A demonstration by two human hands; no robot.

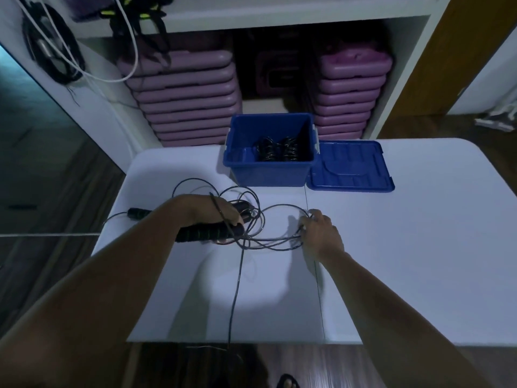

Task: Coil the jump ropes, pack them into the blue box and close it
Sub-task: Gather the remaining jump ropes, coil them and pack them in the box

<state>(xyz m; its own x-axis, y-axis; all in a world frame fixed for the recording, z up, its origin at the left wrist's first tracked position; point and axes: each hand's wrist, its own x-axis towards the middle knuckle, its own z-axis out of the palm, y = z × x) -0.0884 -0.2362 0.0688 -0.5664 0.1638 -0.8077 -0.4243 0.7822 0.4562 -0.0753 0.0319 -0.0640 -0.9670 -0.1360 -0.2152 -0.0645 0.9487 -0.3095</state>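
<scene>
On the near half of the white table (405, 247), I have the left hand (221, 212) curled round a black foam handle (207, 233) with several turns of the jump rope (268, 242) gathered against it. The right hand (319, 233) pinches the far end of those loose loops. A second handle (138, 212) lies just behind the left wrist. One strand (236, 289) runs off the near edge toward the floor. My worry is that tail: pulled in fast, it could snag or drag the loops crooked. The turns are uneven and crossed, so they may knot or spring apart if either grip eases. The blue box (268, 172) stands open beyond with coiled ropes (275, 149) inside, its lid (352, 166) flat beside it.
</scene>
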